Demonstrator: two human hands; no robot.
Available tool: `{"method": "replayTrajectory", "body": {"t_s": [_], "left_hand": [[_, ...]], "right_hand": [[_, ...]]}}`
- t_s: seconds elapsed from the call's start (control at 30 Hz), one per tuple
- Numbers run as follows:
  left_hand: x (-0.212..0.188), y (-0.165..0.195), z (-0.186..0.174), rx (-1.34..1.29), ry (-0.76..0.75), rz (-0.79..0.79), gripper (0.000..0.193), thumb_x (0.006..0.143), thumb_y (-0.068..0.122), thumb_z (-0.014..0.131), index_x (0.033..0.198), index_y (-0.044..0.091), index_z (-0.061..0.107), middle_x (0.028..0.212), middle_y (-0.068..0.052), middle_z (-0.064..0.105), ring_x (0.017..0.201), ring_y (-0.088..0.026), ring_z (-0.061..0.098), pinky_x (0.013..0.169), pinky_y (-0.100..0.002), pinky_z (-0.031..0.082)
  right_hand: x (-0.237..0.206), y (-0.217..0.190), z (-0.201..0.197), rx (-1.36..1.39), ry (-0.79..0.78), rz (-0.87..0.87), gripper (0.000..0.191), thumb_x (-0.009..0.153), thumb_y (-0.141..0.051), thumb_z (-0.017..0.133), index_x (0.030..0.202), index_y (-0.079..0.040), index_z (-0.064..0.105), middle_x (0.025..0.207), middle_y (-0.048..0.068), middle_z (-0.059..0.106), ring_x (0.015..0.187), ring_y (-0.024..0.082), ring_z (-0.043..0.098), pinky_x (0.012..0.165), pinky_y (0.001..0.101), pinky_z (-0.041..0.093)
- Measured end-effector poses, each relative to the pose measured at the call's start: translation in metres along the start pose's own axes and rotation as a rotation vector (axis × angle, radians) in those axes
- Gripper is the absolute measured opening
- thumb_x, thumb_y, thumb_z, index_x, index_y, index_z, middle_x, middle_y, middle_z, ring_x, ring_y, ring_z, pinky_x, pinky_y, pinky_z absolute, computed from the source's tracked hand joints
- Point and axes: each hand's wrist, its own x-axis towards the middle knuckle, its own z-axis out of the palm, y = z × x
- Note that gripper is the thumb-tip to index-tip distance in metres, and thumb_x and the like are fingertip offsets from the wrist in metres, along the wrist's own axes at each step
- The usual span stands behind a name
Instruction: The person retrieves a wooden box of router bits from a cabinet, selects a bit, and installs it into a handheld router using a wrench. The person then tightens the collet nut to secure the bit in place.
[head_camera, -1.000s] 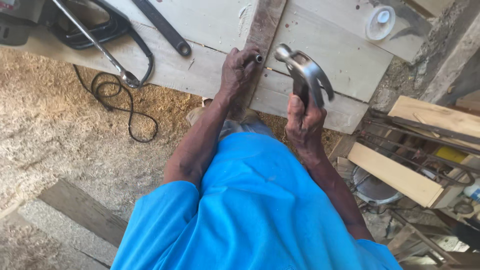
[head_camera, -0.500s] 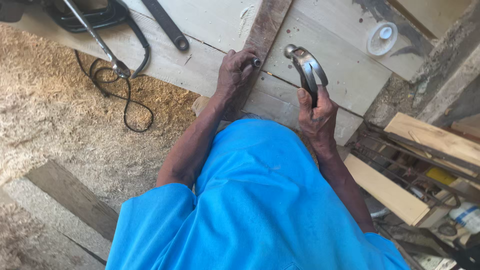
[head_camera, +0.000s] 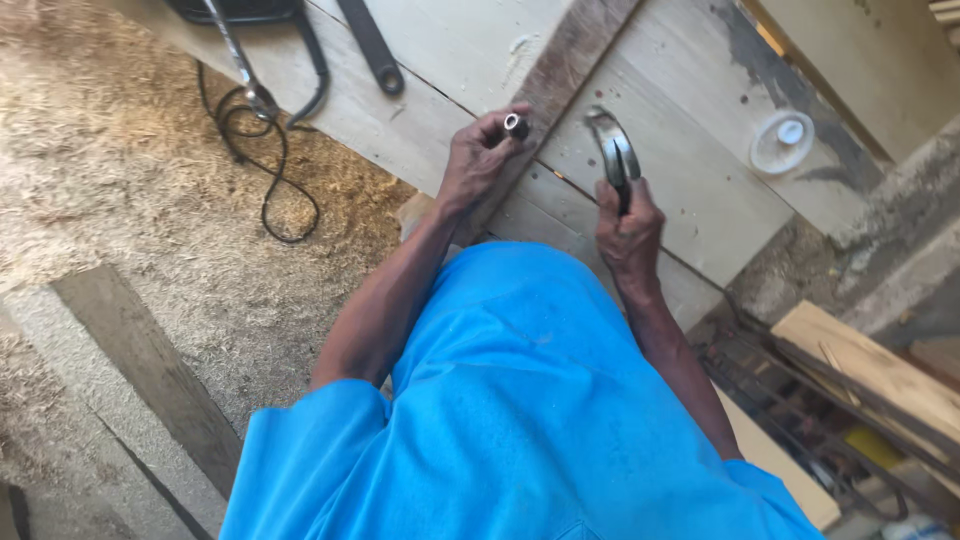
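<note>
My left hand (head_camera: 478, 160) is closed around a short metal rod-like tool (head_camera: 516, 125), standing it on end against a dark wooden strip (head_camera: 570, 62) that lies across the pale plank bench (head_camera: 690, 190). My right hand (head_camera: 628, 228) grips the handle of a steel claw hammer (head_camera: 612, 150), its head raised just right of the strip and a little apart from the left hand. A bright blue shirt (head_camera: 520, 420) fills the lower middle of the head view.
A black cable (head_camera: 262, 170) hangs off the bench's left edge over a sawdust-covered floor (head_camera: 120, 170). A dark flat bar (head_camera: 370, 45) and a metal-framed tool (head_camera: 240, 60) lie on the bench. A white round lid (head_camera: 782, 140) sits at right. Loose planks (head_camera: 870, 365) lie at lower right.
The hammer head has swung down and turned edge-on, closer to the dark strip. My left hand stays on the metal tool. The view has shifted slightly.
</note>
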Motion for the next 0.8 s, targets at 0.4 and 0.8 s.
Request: {"method": "replayTrajectory", "body": {"t_s": [0.4, 0.8], "left_hand": [[-0.047, 0.081, -0.016, -0.510, -0.287, -0.071, 0.024, 0.090, -0.001, 0.082, 0.110, 0.011, 0.076, 0.164, -0.013, 0.049, 0.116, -0.006, 0.060, 0.102, -0.025, 0.051], [-0.086, 0.168, -0.114, 0.467, 0.032, -0.175, 0.058, 0.085, 0.005, 0.087, 0.140, 0.012, 0.067, 0.119, -0.009, 0.069, 0.084, -0.015, 0.055, 0.081, -0.031, 0.055]], "right_hand": [[0.004, -0.033, 0.010, 0.087, 0.056, -0.213, 0.027, 0.104, -0.014, 0.072, 0.127, 0.000, 0.068, 0.108, 0.013, 0.068, 0.100, 0.025, 0.069, 0.090, 0.0391, 0.056], [0.011, -0.178, 0.117, 1.248, -0.570, 0.169, 0.021, 0.107, -0.017, 0.071, 0.109, 0.004, 0.072, 0.096, 0.008, 0.071, 0.080, 0.013, 0.065, 0.074, 0.0283, 0.055]]}}
